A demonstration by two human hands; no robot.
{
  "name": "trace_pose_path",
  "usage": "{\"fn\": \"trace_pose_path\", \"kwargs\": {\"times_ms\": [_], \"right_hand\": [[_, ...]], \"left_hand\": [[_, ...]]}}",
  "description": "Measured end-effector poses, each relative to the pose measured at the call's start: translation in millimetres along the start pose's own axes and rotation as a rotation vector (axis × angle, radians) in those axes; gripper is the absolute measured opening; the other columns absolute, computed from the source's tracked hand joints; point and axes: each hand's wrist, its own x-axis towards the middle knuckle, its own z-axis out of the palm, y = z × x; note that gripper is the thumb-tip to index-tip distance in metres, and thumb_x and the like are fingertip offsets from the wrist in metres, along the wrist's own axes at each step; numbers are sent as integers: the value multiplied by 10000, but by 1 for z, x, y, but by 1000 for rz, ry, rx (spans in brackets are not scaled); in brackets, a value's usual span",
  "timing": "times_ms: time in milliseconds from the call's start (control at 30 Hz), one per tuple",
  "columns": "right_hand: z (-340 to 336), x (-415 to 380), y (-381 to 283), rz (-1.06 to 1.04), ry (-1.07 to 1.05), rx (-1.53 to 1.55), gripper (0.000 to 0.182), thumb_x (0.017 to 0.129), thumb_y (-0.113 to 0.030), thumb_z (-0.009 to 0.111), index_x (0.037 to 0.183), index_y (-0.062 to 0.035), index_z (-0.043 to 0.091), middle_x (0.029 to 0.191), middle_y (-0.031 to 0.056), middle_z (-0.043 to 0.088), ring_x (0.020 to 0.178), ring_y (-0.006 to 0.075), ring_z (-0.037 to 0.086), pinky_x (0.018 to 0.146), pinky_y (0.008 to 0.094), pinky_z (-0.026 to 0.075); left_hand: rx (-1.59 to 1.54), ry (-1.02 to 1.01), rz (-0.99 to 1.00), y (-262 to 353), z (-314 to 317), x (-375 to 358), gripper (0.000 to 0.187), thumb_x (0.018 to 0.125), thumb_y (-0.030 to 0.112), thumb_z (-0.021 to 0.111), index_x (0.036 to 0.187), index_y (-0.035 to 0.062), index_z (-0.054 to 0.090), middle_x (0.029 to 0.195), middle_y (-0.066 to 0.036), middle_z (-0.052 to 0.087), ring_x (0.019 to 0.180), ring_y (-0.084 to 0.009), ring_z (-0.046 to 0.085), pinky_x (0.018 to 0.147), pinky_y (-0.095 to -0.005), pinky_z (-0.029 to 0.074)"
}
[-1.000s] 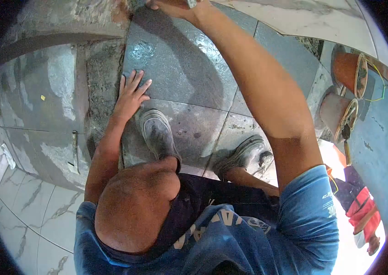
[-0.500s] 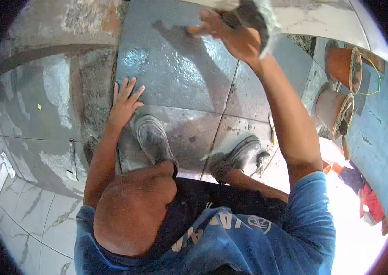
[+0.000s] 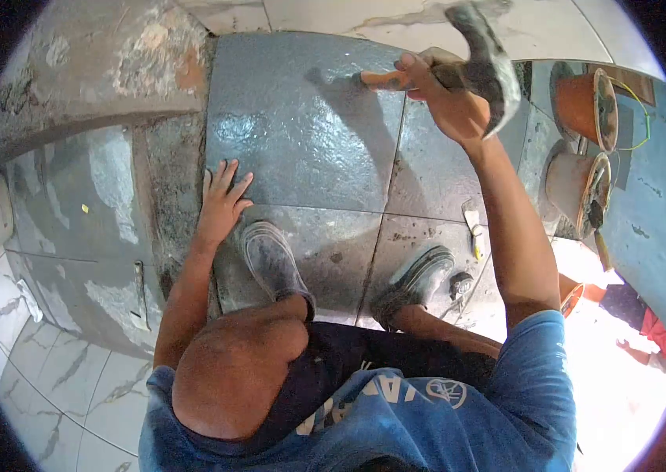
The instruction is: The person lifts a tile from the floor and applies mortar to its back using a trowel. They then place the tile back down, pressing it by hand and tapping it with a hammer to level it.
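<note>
My left hand lies flat with fingers spread at the near left edge of a large grey floor tile. A claw hammer is in my right hand, raised over the right part of the tile. My fingers wrap round its handle close to the dark metal head. The orange end of the handle points left, and its shadow falls on the wet-looking tile surface. Below the tile, my two dusty shoes stand on other grey tiles.
Two buckets stand at the right, by a blue surface. A scraper with a yellow handle lies near my right shoe, and another flat tool lies at the left. Another person in red is at the far right.
The hammer and my right hand have moved right and slightly down in view, and are less blurred. My left hand stays flat at the tile's edge. The view has shifted slightly.
</note>
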Motion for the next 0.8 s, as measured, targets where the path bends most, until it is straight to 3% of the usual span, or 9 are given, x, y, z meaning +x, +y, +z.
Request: {"fn": "trace_pose_path", "kwargs": {"times_ms": [133,200,233,333,367,400,500,567,800], "right_hand": [[-20,-5,-2,2,55,5,378,937,-385,591,904,-13,650,815,63,658,782,135,637,711,268,539],[-20,6,6,-237,65,-311,385,929,-388,607,918,-5,651,787,58,657,763,126,634,685,264,529],[-9,2,-28,24,87,-164,342,924,-341,628,995,-6,644,754,58,658,735,120,631,650,262,518],[7,6,-40,-460,148,-451,521,862,-184,676,1338,-152,468,1011,133,653,723,224,678,628,335,574],[17,10,-36,-537,221,-476,377,859,-278,714,1117,-21,618,802,67,706,675,153,640,734,244,504],[29,15,5,-247,43,-472,346,866,-289,696,1126,-68,636,859,85,708,702,171,658,725,281,526],[33,3,4,-212,10,-525,288,881,-287,673,1112,-116,653,908,107,697,736,210,672,684,322,546],[39,0,7,-260,27,-325,272,797,-290,687,967,-80,659,858,164,672,786,361,655,683,425,522],[68,-8,11,-278,18,-104,243,793,-296,666,938,-101,664,861,156,657,807,369,643,681,433,513]], "left_hand": [[14,-132,-40,14,-36,49,859,659,360,812,1415,234,426,1540,-144,229,1407,-383,229,1122,-591,206],[33,-157,-78,19,-52,102,1008,601,398,846,1459,224,347,1546,-179,192,1420,-395,189,1132,-581,186],[80,-151,-86,14,-53,129,1075,580,412,857,1481,212,305,1552,-190,169,1428,-402,164,1138,-572,177],[80,-119,-69,-5,-53,194,1149,575,370,876,1506,169,234,1566,-185,138,1437,-419,123,1156,-539,165],[115,-209,-145,-5,-57,211,1178,563,344,887,1509,147,214,1568,-189,127,1440,-417,113,1161,-527,165],[149,-299,-220,-5,-60,221,1208,551,319,899,1513,126,195,1570,-194,117,1442,-415,103,1166,-515,164],[147,-320,-247,-2,-61,229,1262,515,281,918,1516,112,167,1563,-216,124,1441,-416,113,1163,-516,181],[166,-322,-246,-6,-60,231,1276,503,285,922,1517,114,165,1564,-213,123,1442,-410,118,1159,-517,195],[202,-209,-168,-41,-25,226,1335,437,291,940,1523,164,175,1579,-168,116,1448,-385,122,1149,-521,220]]}}
